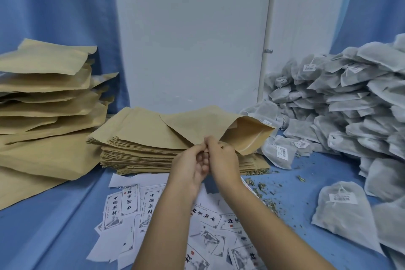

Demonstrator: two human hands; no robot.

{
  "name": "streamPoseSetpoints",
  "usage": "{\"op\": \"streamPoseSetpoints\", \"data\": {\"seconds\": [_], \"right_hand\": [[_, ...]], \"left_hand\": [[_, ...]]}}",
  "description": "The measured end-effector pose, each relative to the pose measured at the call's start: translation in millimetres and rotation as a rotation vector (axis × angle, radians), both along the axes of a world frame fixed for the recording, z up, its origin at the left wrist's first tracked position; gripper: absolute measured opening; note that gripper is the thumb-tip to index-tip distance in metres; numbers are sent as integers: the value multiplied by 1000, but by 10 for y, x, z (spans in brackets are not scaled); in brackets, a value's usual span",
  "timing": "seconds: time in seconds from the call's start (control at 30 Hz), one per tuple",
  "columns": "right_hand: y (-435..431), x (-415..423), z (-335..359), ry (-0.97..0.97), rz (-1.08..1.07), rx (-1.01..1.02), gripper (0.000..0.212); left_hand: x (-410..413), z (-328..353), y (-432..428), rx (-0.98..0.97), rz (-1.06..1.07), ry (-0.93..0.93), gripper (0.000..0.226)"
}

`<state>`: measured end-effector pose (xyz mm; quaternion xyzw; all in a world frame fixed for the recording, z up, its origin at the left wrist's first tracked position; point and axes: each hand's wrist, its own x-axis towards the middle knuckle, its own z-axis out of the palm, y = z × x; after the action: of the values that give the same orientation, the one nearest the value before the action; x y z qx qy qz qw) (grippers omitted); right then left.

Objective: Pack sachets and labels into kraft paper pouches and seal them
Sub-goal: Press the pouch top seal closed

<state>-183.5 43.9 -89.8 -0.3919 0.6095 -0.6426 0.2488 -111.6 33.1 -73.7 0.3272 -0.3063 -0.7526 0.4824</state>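
Note:
A kraft paper pouch (210,125) is held up above the flat stack of empty pouches (140,147), its mouth (252,136) gaping open toward the right. My left hand (190,166) and my right hand (221,158) meet at the pouch's lower edge near the mouth, and both pinch it there with their fingertips. Printed paper labels (135,204) lie scattered on the blue cloth under my forearms. Grey mesh sachets (341,98) with small white tags are heaped at the right; one sachet (341,210) lies apart at the front right.
A tall pile of filled kraft pouches (43,98) stands at the left. A white panel (190,35) rises behind the stack, with blue curtain on both sides. Loose dried herb bits (265,190) litter the blue tabletop (54,237) right of the labels.

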Motion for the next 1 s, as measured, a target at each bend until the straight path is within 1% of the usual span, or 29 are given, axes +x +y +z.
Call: {"op": "streamPoseSetpoints", "data": {"seconds": [0.07, 0.1, 0.17, 0.23, 0.3, 0.4, 0.47, 0.53, 0.63, 0.77, 0.87, 0.93, 1.0], "right_hand": [[-5, 22, 30, -253, 1, 8, 33], [9, 29, 45, -349, 43, 19, 26], [36, 34, 60, -460, 161, 51, 16], [74, 28, 65, -470, 246, 68, 17], [84, 37, 67, -485, 276, 53, 24], [84, 77, 73, -526, 262, 37, 27], [86, 107, 85, -543, 283, 55, 26], [81, 112, 101, -592, 280, 57, 29], [54, 90, 115, -663, 229, 0, 33], [77, 39, 102, -580, 242, 27, 32], [82, -9, 96, -603, 272, 88, 39], [55, -34, 85, -651, 241, 46, 38], [40, -48, 66, -620, 215, 21, 36]], "left_hand": [[-4, -3, 17, -31, -39, -101, 26], [8, -4, 18, -43, -38, -121, 27], [34, -7, -12, -56, -21, -134, 28], [69, 2, -39, -53, -18, -138, 29], [103, 2, -53, -55, -34, -158, 28], [133, -12, -56, -57, -42, -180, 26], [167, -15, -76, -55, -29, -154, 26], [198, -3, -105, -60, -18, -125, 25], [178, 8, -92, -98, -10, -155, 26], [104, -13, -13, -159, -67, -268, 27], [106, 2, -45, -136, -50, -223, 24], [104, 12, -59, -95, -40, -179, 23], [97, 8, -59, -66, -44, -161, 24]]}}
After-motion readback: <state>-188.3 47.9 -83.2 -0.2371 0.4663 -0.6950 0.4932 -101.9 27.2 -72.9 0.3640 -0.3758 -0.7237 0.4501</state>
